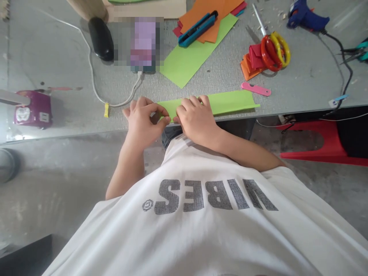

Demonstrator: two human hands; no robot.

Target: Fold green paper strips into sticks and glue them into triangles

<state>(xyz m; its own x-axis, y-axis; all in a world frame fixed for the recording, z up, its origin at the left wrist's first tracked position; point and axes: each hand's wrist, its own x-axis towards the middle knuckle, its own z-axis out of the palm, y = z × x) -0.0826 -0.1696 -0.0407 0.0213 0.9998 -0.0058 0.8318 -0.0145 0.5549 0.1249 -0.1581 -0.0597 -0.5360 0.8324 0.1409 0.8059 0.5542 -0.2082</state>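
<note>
Green paper strip [232, 101] along near edge of bench [74, 120], its near side narrowly turned up. Left hand [142, 120]: thumb and finger pinching fold. Right hand [197, 118]: fingers curled over strip. Best keep fold width even, creasing outward from middle.

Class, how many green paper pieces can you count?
2 plainly: a strip under both hands, and a sheet partly beneath the orange paper. The green edge at the top is unclear; more may be hidden.
</note>
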